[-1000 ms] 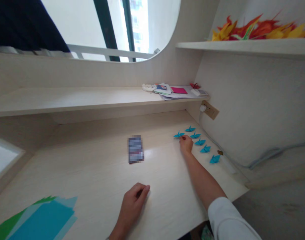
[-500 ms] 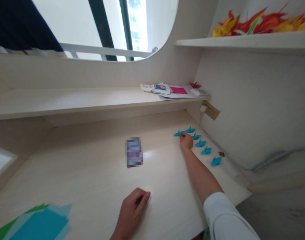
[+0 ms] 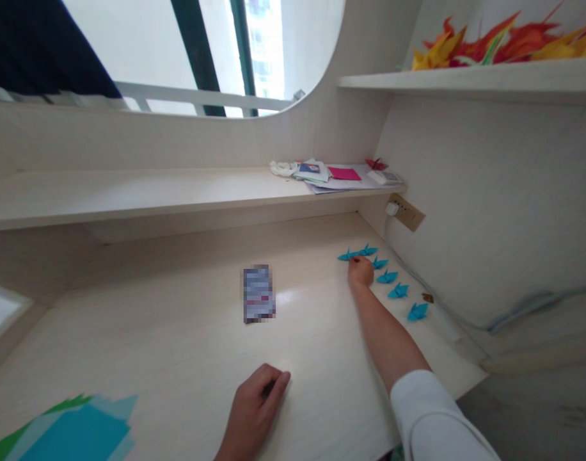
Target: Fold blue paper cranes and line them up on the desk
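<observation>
My right hand (image 3: 361,271) reaches to the back right of the desk, its fingers pinched on a small blue paper crane (image 3: 347,256). That crane's near side is partly behind my fingers. Beside it sits another blue crane (image 3: 368,250), and several more run toward me along the desk's right side, such as the nearest crane (image 3: 418,312). My left hand (image 3: 255,406) rests on the desk in front of me, loosely curled with thumb against the fingers, and nothing shows in it.
Blue and green paper sheets (image 3: 77,432) lie at the front left. A blurred-out phone-like rectangle (image 3: 259,294) is mid-desk. Papers (image 3: 345,174) lie on the low back shelf. A grey cable (image 3: 418,282) runs along the right wall from a socket (image 3: 408,212).
My right hand and the pinched crane have shifted very slightly to the right, closer to the neighbouring crane. The whole view has moved a little; my left hand stays curled in place.
</observation>
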`<state>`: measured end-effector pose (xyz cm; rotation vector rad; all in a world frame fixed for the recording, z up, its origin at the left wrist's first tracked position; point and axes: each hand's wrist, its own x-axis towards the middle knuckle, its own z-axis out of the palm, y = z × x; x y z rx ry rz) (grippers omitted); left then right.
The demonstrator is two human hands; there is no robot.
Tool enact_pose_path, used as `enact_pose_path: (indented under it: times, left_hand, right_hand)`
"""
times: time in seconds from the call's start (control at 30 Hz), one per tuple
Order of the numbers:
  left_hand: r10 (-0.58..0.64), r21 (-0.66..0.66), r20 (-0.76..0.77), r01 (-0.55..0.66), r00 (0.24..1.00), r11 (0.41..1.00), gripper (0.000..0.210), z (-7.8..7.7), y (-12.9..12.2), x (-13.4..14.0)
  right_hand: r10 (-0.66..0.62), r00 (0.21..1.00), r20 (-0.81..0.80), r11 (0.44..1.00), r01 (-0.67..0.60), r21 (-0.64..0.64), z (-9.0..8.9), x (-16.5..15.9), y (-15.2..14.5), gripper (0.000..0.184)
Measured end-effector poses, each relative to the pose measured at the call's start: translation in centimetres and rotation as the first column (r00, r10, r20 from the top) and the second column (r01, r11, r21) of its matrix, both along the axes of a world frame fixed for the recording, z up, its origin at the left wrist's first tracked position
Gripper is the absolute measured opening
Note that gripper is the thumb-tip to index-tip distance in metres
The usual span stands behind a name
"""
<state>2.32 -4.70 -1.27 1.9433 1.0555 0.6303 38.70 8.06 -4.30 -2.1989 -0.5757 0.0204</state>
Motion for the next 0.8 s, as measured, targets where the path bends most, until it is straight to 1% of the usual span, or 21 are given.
enact_pose_path:
  times: [0.13, 0.47, 0.8]
  left_hand:
    - [-0.008, 0.001, 0.008, 0.008, 1.000, 1.000, 0.029, -0.09, -0.01, -0.05]
    - [-0.016, 0.006, 0.001, 0.016, 1.000, 1.000, 0.032, -0.13, 0.11, 0.01]
    - [0.008, 0.006, 0.021, -0.008, 1.000, 1.000, 0.028, 0.17, 0.05, 0.06]
  right_hand:
    - [-0.002, 1.000, -0.002, 1.000, 0.002, 0.009, -0.09, 0.21, 0.03, 0.031]
    - [0.008, 1.000, -0.019, 1.000, -0.008, -0.015, -0.16, 0.15, 0.02, 0.032]
    - [-0.001, 1.000, -0.018, 1.000, 0.000, -0.022, -0.06, 0.21, 0.10, 0.030]
